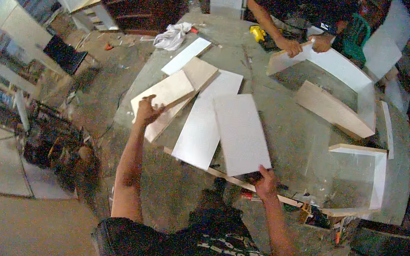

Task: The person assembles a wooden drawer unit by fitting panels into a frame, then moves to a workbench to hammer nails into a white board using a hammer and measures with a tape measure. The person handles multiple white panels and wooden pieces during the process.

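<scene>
My right hand (266, 183) is closed on the near right corner of a white rectangular panel (242, 133), which partly overlaps a longer white board (208, 120) on the table. My left hand (149, 110) rests at the near edge of a short pale wooden board (164, 91), with its fingers apart. Beneath that short board is a longer pale wooden board (200, 73), slanting away from me. Beyond them lies a narrow white strip of board (186, 55).
Across the grey table (271, 98), another person's hands (290, 47) grip a white-and-wood frame (335, 111). A three-sided frame (379, 177) sits at the right. A yellow power tool (259, 33) and a white cloth (173, 36) lie at the back.
</scene>
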Available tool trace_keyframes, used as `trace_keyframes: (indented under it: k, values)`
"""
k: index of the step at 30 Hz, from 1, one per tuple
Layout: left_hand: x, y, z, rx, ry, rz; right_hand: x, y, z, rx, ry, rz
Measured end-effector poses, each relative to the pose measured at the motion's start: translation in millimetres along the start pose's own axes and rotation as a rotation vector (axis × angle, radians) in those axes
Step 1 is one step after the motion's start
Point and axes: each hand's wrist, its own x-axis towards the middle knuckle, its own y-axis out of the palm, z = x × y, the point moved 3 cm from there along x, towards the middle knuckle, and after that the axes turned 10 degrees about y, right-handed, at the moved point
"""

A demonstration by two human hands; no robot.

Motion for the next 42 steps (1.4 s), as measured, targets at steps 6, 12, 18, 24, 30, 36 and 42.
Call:
trace_keyframes:
  k: [6,12,18,24,30,36,42]
  values:
    - [138.0,65.5,68.4,0.011,0.060,-0.005,46.9,87.3,-1.5,-0.028,0.562,0.272]
    - [216.0,75.2,53.9,0.122,0.124,0.113,-13.1,-3.6,-9.3,-0.188,0.139,0.218]
    - [226.5,39.5,44.1,0.240,0.050,0.082,-88.3,-126.3,-30.9,-0.023,0.343,-0.174]
    - [205.5,-6.6,6.9,0.206,-0.050,-0.052,-131.7,-188.6,-24.1,-0.149,0.211,-0.373]
    - [29.1,32.8,-199.2,-0.492,0.094,-0.269,-108.7,-189.2,45.4,-0.097,0.177,-0.198]
    - [-161.7,185.1,-534.5,-1.234,0.110,0.534,-33.2,-214.2,77.6,-0.541,0.009,-0.326]
    - [-155.4,202.8,-618.6,-1.165,0.463,0.505,-10.4,-310.2,63.8,-0.841,0.203,-0.207]
